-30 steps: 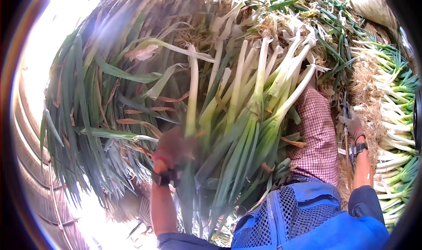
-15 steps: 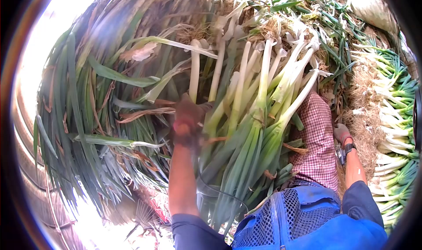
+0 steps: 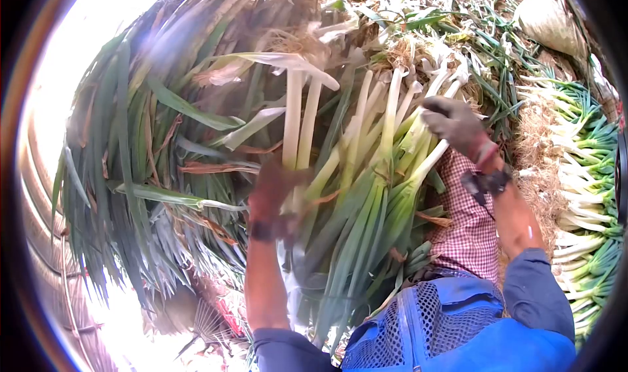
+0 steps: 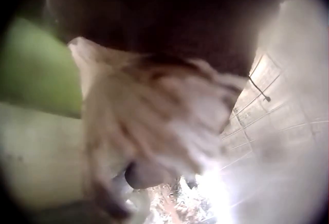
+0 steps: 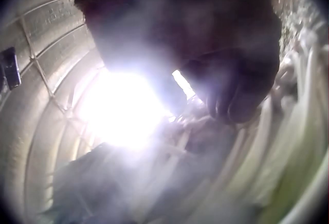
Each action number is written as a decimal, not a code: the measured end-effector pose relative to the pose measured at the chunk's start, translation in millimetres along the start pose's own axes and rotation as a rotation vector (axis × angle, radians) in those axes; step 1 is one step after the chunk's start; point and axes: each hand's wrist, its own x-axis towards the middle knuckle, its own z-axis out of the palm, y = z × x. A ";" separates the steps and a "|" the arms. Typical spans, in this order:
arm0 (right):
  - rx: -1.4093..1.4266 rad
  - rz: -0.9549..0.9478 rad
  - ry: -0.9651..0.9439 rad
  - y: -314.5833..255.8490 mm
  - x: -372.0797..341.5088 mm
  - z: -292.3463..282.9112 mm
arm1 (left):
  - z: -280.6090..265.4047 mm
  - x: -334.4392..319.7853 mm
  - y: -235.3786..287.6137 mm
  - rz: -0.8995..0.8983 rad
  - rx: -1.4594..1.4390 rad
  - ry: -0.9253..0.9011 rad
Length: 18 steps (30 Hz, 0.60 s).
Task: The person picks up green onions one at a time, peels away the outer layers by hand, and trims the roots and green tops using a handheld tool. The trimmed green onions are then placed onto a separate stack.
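Note:
My gloved left hand (image 3: 275, 189), blurred by motion, grips two pale leek stalks (image 3: 299, 120) that stand side by side above it, roots toward the top. In the left wrist view a broad green leaf (image 4: 41, 70) fills the left edge. My gloved right hand (image 3: 456, 126) is over the white ends of the leeks lying on my lap (image 3: 392, 110), its fingers pointing left, with nothing seen in them. Dark and backlit, the same hand's fingers (image 5: 226, 93) are loosely bent in the right wrist view. Long green leaves (image 3: 353, 241) spread down toward the blue vest.
A large heap of leeks with long leaves (image 3: 124, 162) rises at the left. To the right, a row of leeks (image 3: 582, 176) lies with roots inward. A pale sack (image 3: 553, 22) is at the top right; ribbed sheeting (image 3: 55, 267) curves along the left.
My right hand has come up from beside my right leg to above the leeks. The left hand has moved inward to the stalks, and two now stand close together above it.

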 end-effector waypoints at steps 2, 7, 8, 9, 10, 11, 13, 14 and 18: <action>0.138 -0.057 -0.196 -35.8 21.7 36.7 | -4.0 -29.5 16.0 0.036 -0.281 -0.007; 0.421 -0.070 -0.339 -93.8 55.7 116.2 | 5.9 -82.3 39.1 0.047 -0.328 -0.124; 0.777 0.026 -0.406 -98.7 52.2 130.4 | 7.6 -93.3 39.2 0.050 -0.323 -0.107; 1.130 0.136 -0.459 -97.4 49.2 138.0 | 10.2 -96.7 35.9 0.051 -0.334 -0.054; 1.130 0.131 -0.461 -97.5 42.0 136.7 | 13.0 -99.1 29.8 0.052 -0.346 -0.003; 1.116 0.087 -0.483 -94.3 32.9 132.9 | 7.4 -99.9 18.1 0.014 -0.205 0.012; 1.114 0.004 -0.455 -78.4 18.4 127.7 | 11.2 -105.3 6.5 0.061 -0.321 0.047; 1.115 0.002 -0.451 -74.9 7.8 120.5 | 13.4 -107.9 5.9 0.105 -0.436 0.080; 0.916 0.043 -0.349 -83.7 -20.7 101.3 | 33.6 -95.6 3.6 0.192 -0.383 0.120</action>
